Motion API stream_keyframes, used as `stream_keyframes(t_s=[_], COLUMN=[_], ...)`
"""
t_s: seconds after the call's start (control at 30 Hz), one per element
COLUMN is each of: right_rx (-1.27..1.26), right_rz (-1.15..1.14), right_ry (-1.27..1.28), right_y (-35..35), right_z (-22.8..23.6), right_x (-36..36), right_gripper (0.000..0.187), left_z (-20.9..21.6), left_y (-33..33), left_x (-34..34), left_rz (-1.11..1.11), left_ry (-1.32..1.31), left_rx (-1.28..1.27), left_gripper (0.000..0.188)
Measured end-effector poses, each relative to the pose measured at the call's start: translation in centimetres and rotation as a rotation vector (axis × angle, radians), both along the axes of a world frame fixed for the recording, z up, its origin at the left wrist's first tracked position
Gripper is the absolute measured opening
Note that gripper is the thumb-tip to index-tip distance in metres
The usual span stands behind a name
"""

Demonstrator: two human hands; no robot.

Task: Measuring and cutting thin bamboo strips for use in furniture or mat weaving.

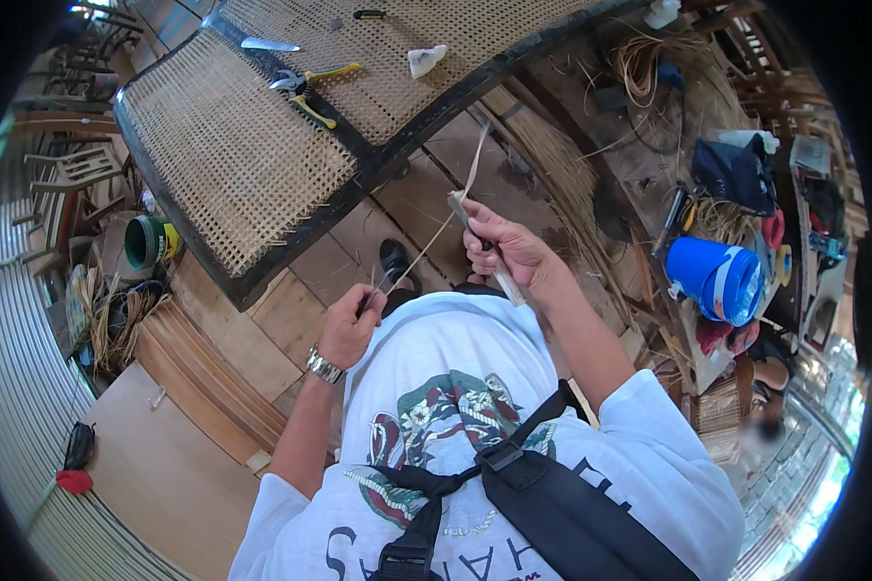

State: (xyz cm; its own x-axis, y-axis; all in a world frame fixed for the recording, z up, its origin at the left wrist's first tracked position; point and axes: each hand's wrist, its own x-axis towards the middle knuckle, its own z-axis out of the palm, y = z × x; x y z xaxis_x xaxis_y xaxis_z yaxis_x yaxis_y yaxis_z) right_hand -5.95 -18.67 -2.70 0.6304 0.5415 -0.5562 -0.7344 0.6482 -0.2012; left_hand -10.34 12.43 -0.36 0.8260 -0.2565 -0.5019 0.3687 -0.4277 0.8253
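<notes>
My left hand (pixel 351 324), with a metal watch at the wrist, is closed around a small dark-handled tool with a thin metal tip (pixel 389 284). In front of my shirt, my right hand (pixel 510 246) grips a pale flat wooden stick (pixel 505 282) that slants through the fingers. A thin cane strip (pixel 436 238) runs from beside the left-hand tool up to the stick's upper end. Above that end a pale, loose strip (pixel 477 158) curls away. Whether the strip is fixed to the stick, I cannot tell. Both hands are apart.
Ahead lies a dark-framed woven cane panel (pixel 233 160), bearing yellow-handled pliers (pixel 305 89), a blade (pixel 270 45) and a white lump (pixel 426 60). Cane strands (pixel 552 160) lie to its right. A blue bucket (pixel 712 279) stands right, a green container (pixel 147 242) left, near boards (pixel 208 373).
</notes>
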Motion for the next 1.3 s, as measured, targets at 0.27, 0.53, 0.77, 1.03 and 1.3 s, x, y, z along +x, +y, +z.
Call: stream_keyframes(t_s=[0.27, 0.53, 0.77, 1.03, 1.3], right_rx=[-0.058, -0.024, -0.146, -0.149, -0.310], right_rz=[-0.041, -0.013, 0.005, 0.053, -0.209], right_ry=[-0.049, -0.045, -0.047, -0.037, 0.122], right_y=[-2.7, 0.0, 0.1, 1.4, -4.3], right_z=[-0.2, 1.3, 1.4, 0.9, -0.5], right_x=[1.1, 0.1, 0.1, -1.1, -1.4], right_gripper=[0.031, 0.035, 0.033, 0.033, 0.028], left_z=[-0.8, 0.3, -2.9, -4.9, -2.8], left_y=[5.1, -2.2, -8.6, -10.1, -5.9], left_x=[-2.2, 5.0, 7.4, 6.9, 4.6], left_rz=[0.011, 0.039, -0.009, 0.041, 0.044], left_ry=[0.007, -0.129, 0.174, 0.061, -0.126], left_rx=[0.022, -0.055, -0.350, -0.349, -0.082], left_gripper=[0.016, 0.034, 0.024, 0.019, 0.018])
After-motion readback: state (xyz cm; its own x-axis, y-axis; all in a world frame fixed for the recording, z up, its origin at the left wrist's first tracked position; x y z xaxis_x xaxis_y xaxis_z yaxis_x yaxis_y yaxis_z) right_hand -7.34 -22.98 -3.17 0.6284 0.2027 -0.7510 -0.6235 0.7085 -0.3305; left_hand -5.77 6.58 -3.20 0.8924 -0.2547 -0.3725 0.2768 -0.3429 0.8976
